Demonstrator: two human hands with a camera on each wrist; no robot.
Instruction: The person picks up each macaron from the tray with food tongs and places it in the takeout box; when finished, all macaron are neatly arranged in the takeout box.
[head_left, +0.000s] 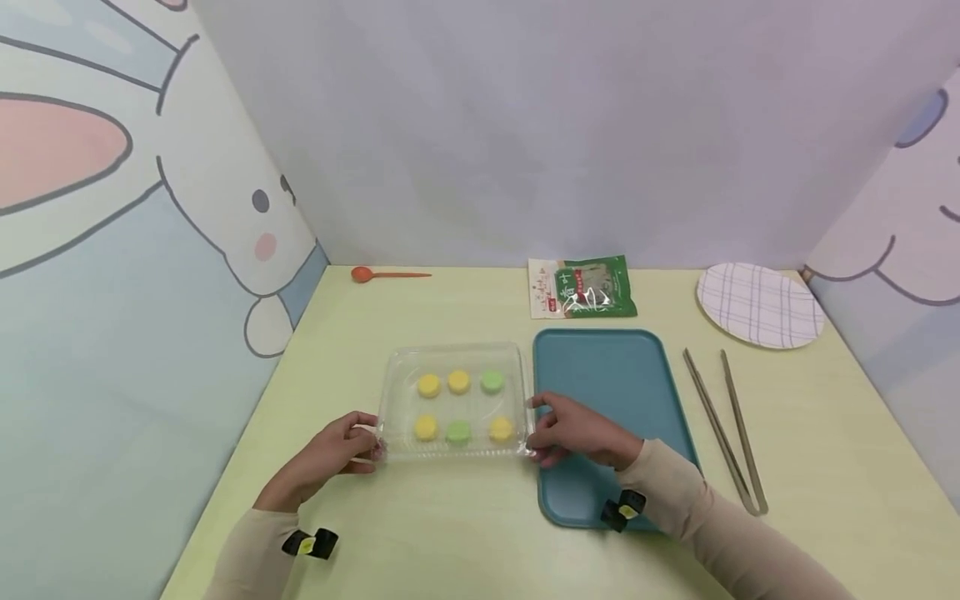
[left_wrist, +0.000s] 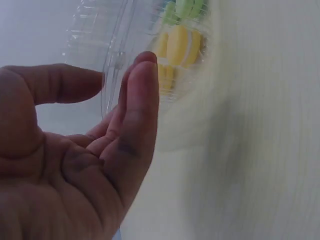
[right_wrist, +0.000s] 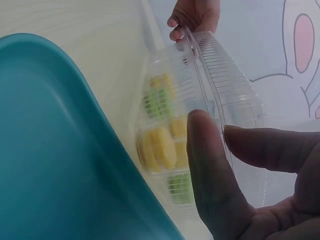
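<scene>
A clear plastic clamshell box (head_left: pixel 459 407) with its lid down holds several yellow macarons (head_left: pixel 426 427) and two green macarons (head_left: pixel 492 382). My left hand (head_left: pixel 330 454) grips the box's left edge near the front corner, thumb on top of the rim and fingers below it. At the opposite side, my right hand (head_left: pixel 581 429) pinches the rim near the front right corner. In the left wrist view the box (left_wrist: pixel 117 50) appears raised off the table, with a shadow beside it. The right wrist view shows the rim between thumb (right_wrist: pixel 265 147) and finger.
A blue tray (head_left: pixel 607 358) lies right of the box, under my right forearm. Long metal tongs (head_left: pixel 723 433) and a checked plate (head_left: pixel 761 306) are farther right. A green-and-white food packet (head_left: pixel 583 287) and an orange spoon (head_left: pixel 390 274) lie along the back wall.
</scene>
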